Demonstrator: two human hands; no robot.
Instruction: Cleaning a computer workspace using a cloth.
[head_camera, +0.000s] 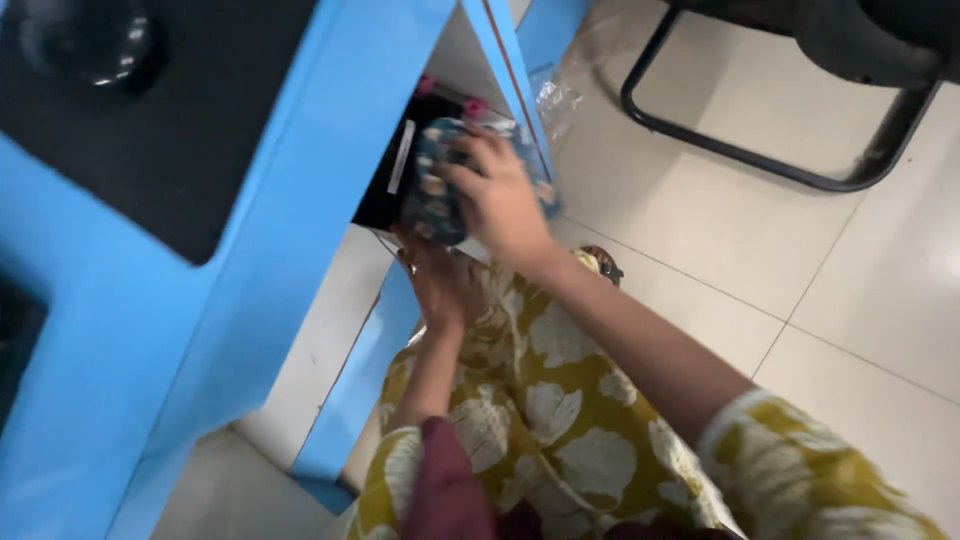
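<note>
Blue surface (120, 330), at 9 o'clock. Left hand (440, 285), under the pouch, grip not discernible. Patterned pouch (432, 190), long axis upright, at the shelf (385, 195) mouth beneath the surface. Right hand (500, 200) nearer, clasped over the pouch's right side. Chair frame (740, 155), 2 o'clock.

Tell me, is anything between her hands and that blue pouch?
Nothing visible. The right hand already grips the blue pouch at the desk shelf, and the left hand sits just below it.
</note>
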